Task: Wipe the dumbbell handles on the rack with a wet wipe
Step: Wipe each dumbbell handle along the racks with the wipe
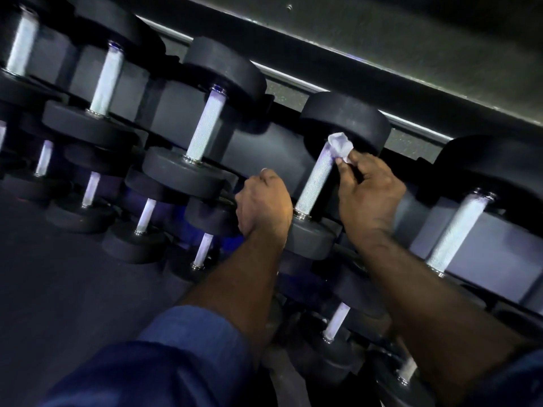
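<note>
Wet wipe (340, 146) pinched by right hand (370, 192) touches the top of the dumbbell handle (313, 186), which slants up-right; left hand (264, 204) curls beside it, contents unclear.

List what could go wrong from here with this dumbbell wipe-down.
The wipe is only pinched by the right hand at the top end of the handle. It may slip loose or leave the lower grip unwiped. The left hand sits curled beside the near weight. If that rolls, fingers could get pinched.

Dark tiered rack (258, 154), rows of black dumbbells (202, 133).
</note>
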Demonstrator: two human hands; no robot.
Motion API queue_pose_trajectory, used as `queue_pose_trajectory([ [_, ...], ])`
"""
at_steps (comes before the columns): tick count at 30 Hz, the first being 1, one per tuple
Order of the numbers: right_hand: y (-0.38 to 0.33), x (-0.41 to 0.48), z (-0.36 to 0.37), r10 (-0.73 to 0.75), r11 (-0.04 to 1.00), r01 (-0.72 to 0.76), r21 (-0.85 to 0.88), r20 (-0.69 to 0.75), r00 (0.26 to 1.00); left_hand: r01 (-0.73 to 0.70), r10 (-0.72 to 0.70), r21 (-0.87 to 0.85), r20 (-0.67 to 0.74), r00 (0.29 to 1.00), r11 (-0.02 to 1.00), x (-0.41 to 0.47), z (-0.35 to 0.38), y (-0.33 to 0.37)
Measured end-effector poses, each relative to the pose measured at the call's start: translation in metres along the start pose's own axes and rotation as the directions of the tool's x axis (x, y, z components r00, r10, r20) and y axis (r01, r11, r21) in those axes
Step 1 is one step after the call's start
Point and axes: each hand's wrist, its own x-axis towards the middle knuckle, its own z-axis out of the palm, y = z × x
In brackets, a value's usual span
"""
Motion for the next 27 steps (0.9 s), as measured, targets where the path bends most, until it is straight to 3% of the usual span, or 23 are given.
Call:
queue_pose_trajectory([
  [4, -0.006, 0.0, 0.013, 0.146, 0.987, -0.139, 0.077, -0.105, 0.984, -0.005, 0.005, 0.011, 0.018, 1.0, 1.0, 0.005, 0.001, -0.002],
  [7, 0.0, 0.002, 0.022, 0.44, 0.878, -0.418, 0.235, -0.05, 0.897, -0.018, 0.017, 0.022, 0.03, 0.999, 1.0, 0.005, 0.0, -0.001],
  [8, 0.001, 0.004, 0.025, 0.578, 0.756, -0.541, 0.368, 0.013, 0.816, -0.019, 0.018, 0.027, 0.032, 0.999, 0.999, 0.005, 0.0, -0.001],
  [10, -0.004, 0.011, 0.03, 0.749, 0.365, -0.672, 0.644, 0.226, 0.623, -0.021, 0.021, 0.025, 0.036, 0.999, 0.999, 0.005, 0.0, -0.003],
  [12, -0.011, 0.019, 0.032, 0.743, 0.001, -0.679, 0.734, 0.454, 0.492, -0.014, 0.012, 0.023, 0.049, 0.999, 1.0, 0.004, 0.001, -0.002],
  [15, -0.01, 0.023, 0.037, 0.636, -0.336, -0.665, 0.667, 0.681, 0.362, -0.023, 0.02, 0.041, 0.069, 0.997, 0.999, 0.004, -0.001, 0.0],
  [17, -0.01, 0.024, 0.036, 0.576, -0.348, -0.751, 0.561, 0.76, 0.301, -0.03, 0.026, 0.057, 0.073, 0.997, 0.998, 0.005, -0.001, -0.001],
  [20, -0.004, 0.026, 0.032, 0.621, -0.128, -0.844, 0.52, 0.706, 0.341, -0.042, 0.036, 0.066, 0.083, 0.996, 0.997, 0.005, 0.0, -0.005],
  [22, -0.002, 0.022, 0.032, 0.695, -0.049, -0.813, 0.581, 0.604, 0.39, -0.053, 0.045, 0.078, 0.095, 0.994, 0.996, 0.007, 0.0, -0.006],
  [26, -0.011, 0.016, 0.039, 0.777, -0.062, -0.728, 0.683, 0.491, 0.394, -0.068, 0.059, 0.084, 0.104, 0.993, 0.994, 0.007, 0.0, -0.006],
  [27, -0.014, 0.015, 0.041, 0.8, -0.015, -0.701, 0.713, 0.429, 0.419, -0.073, 0.065, 0.076, 0.108, 0.992, 0.994, 0.007, 0.0, -0.005],
])
